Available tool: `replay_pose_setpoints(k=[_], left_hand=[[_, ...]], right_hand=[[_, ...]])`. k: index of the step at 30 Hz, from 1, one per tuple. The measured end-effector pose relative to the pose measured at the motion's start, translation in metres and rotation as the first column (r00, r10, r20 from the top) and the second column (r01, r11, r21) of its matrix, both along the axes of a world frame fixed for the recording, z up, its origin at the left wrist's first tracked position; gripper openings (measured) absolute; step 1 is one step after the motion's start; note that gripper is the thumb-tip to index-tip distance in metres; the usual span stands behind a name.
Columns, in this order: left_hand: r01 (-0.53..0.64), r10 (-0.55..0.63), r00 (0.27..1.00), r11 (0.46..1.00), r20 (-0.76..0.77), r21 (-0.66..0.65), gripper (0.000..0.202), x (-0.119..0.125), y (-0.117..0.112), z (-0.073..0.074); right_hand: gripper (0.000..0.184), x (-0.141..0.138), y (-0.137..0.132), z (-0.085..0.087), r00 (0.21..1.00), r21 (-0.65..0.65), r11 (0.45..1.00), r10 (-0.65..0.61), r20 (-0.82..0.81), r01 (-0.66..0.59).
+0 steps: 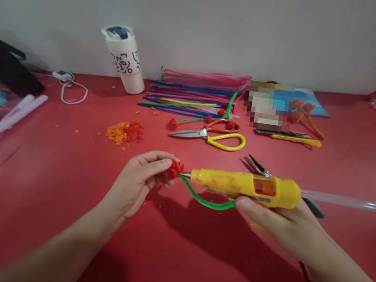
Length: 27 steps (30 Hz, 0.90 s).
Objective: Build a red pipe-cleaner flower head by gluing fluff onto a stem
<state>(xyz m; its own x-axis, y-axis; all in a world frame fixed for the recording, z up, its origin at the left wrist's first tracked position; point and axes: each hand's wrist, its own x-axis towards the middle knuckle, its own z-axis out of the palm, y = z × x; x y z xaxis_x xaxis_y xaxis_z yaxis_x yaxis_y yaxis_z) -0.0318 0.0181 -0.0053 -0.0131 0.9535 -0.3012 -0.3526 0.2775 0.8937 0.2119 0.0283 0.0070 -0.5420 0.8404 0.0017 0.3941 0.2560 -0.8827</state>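
Note:
Between the fingers of my left hand (144,174) is a small red flower (175,169) with fuzzy petals. A green pipe cleaner (212,205) curves away from it toward my right hand (278,221). That hand is wrapped round a yellow hot glue gun (234,185), held level, with a clear glue stick (347,201) out of its back. The metal nozzle is at the flower; whether it touches is hard to tell. Beyond the hands lie scissors (223,140) with one red and one yellow handle, and pliers (257,165) partly hidden behind the glue gun.
Orange and red fuzzy clippings (119,132) lie left of the scissors. Several coloured pipe cleaners (186,103) are spread along the wall. A white tumbler (124,59) stands behind the clippings. A yellow cutter (296,140) lies at right, a pink hair straightener (20,113) at left.

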Motion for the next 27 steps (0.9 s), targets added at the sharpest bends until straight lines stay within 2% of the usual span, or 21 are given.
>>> replay_pose_setpoints(k=[7,27], left_hand=[[-0.022,0.022,1.000,1.000,0.000,-0.011,0.010,0.0014,-0.0003,0.0015],[-0.023,0.023,0.999,1.000,0.025,-0.012,0.010,0.0020,0.0000,0.0027]], right_hand=[[0.046,-0.0016,-0.0002,0.0023,0.999,-0.054,0.998,-0.023,0.022,0.024],[0.045,-0.0024,0.0000,0.0032,0.999,-0.101,0.994,-0.031,-0.013,0.030]])
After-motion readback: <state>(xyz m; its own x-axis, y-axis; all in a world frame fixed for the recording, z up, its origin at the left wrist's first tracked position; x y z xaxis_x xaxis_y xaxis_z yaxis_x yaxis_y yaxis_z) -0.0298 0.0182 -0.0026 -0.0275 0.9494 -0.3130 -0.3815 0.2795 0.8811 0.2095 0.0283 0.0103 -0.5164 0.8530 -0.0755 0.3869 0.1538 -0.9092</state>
